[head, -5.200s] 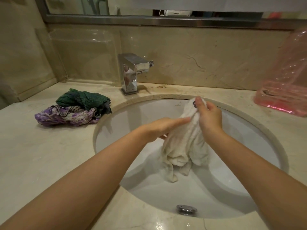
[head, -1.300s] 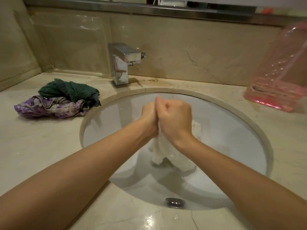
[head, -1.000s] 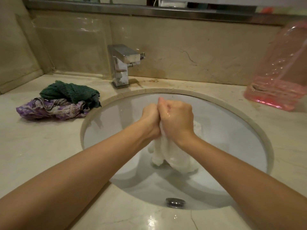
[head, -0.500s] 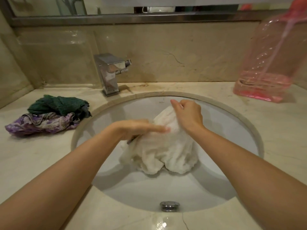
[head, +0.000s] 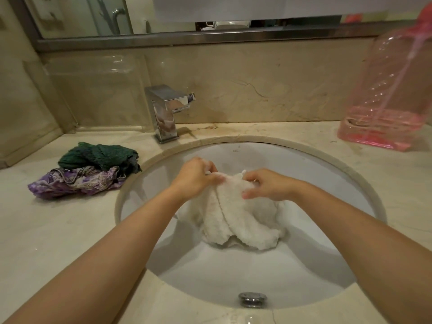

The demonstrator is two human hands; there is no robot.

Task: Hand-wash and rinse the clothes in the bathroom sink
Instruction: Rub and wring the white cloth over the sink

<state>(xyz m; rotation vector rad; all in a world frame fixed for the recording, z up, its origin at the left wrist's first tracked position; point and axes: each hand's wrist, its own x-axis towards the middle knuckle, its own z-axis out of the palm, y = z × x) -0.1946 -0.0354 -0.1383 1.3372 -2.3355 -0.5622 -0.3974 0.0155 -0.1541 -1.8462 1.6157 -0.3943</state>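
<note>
A wet white fluffy cloth point(head: 240, 218) hangs spread out over the round white sink point(head: 257, 272). My left hand point(head: 195, 177) pinches its upper left edge. My right hand point(head: 264, 185) grips its upper right edge, a short gap apart from the left. The lower part of the cloth bunches on the basin's floor. On the counter left of the sink lie a dark green cloth point(head: 98, 155) and, under it, a purple patterned cloth point(head: 74, 182).
A square chrome faucet point(head: 167, 113) stands behind the sink at the left, with no water running. A large pink transparent bottle point(head: 388, 97) stands at the back right. A chrome overflow fitting point(head: 252, 298) sits on the near sink wall. A marble counter point(head: 46, 242) surrounds the basin.
A second ago both fists were pressed together squeezing the bunched cloth. My hands have since moved apart and the cloth has opened out wide between them.
</note>
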